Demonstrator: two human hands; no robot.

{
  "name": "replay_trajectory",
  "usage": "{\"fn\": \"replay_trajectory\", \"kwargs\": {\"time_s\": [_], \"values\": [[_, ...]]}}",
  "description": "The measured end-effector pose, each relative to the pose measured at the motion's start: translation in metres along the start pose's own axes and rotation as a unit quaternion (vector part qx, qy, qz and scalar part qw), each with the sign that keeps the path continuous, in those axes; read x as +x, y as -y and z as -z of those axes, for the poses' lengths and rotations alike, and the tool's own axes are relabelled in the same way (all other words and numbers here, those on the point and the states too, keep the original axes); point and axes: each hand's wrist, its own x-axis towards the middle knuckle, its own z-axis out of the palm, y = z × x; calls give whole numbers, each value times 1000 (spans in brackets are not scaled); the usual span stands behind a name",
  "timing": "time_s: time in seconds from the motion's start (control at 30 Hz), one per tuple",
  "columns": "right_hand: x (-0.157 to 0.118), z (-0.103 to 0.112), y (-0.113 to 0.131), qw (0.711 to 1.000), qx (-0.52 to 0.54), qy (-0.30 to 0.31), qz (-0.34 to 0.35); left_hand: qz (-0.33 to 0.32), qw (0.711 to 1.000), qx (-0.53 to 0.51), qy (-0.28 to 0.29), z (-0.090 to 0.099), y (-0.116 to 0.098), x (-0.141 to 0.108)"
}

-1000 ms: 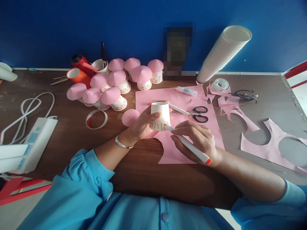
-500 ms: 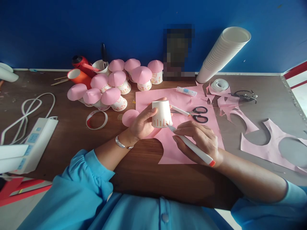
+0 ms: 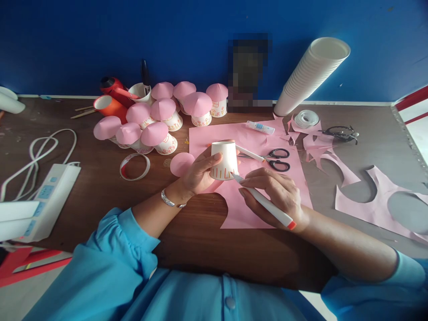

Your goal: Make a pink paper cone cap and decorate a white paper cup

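Observation:
Upside down in my left hand [image 3: 198, 171] is a white paper cup [image 3: 224, 156], its thumb on the cup's side. Short red and orange strokes run round the cup near its rim. My right hand [image 3: 276, 194] is closed round a white marker [image 3: 271, 207] with a red end, and the marker's tip is at the cup's lower right. Beneath both hands lies a pink paper sheet [image 3: 247, 205]. A second marker [image 3: 250, 153] and black-handled scissors [image 3: 279, 166] rest on the sheet just behind the cup.
Several decorated cups with pink cone tops [image 3: 198, 104] stand at the back left. A tall stack of cups [image 3: 310, 73] leans against the blue wall. Pink scraps [image 3: 377, 200] and glasses [image 3: 341, 133] lie right; a power strip [image 3: 53, 200] and tape ring [image 3: 134, 166] are left.
The cup has turned slightly in my left hand, showing its strokes more to the left. My right hand and the marker have shifted a little to the left.

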Motion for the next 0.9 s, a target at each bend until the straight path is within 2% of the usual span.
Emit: {"fn": "replay_trajectory", "kwargs": {"time_s": [0.9], "values": [[-2,-3,-1,1000,8,2,-3,-5,1000,-4,24,1,0,-1]]}}
